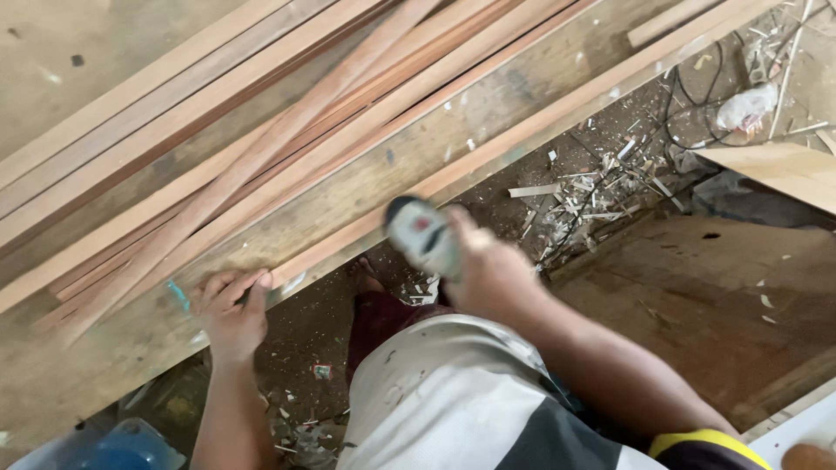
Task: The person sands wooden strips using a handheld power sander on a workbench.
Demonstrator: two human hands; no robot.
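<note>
Right hand (492, 274) at frame centre clenched around a blurred grey power tool (422, 233), left hand (231, 309) lower left pressed fingers-spread, grasping nothing, on the surface (104, 357) edge below long wooden strips (261, 157).

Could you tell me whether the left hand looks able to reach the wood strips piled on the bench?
Probably yes. The left hand rests on the bench edge, and the strips lie just beyond its fingertips with nothing between them. The right hand grips a power tool.

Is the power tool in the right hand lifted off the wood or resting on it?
Lifted: the right hand holds the tool off the bench edge.
</note>
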